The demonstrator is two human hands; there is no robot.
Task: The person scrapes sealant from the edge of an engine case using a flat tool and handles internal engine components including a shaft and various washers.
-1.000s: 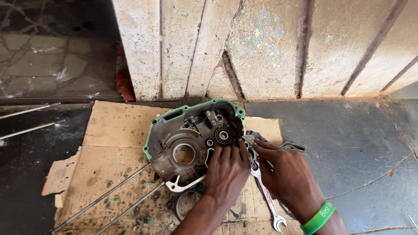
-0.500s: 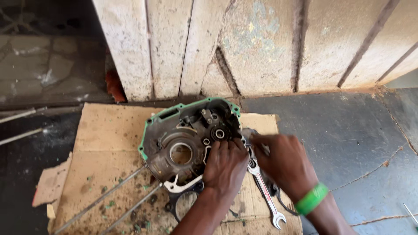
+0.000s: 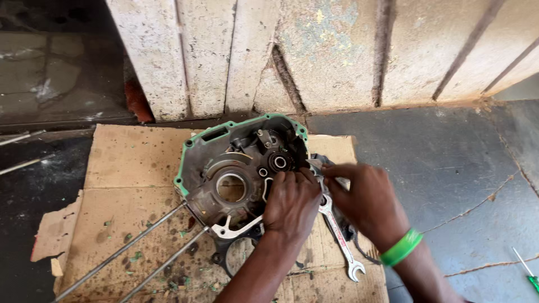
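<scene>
One engine crankcase half, green gasket rim; two studs; one spanner. Left hand fingers curled on casing, right hand pinching small part, unclear.

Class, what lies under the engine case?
Cardboard lies under the engine case, and a gasket shows below it. The left hand hides the rest.

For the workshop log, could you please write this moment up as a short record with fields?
Surface: sheet of cardboard on a dark floor
Main part: engine case half with a green gasket edge, open side up
Left hand: left hand rests on the case, fingers by the round bearing
Right hand: right hand, green wristband, fingertips at the case's right edge
Nearby: spanner under the hands; two long rods; screwdriver at far right
Backdrop: worn wooden planks
</scene>
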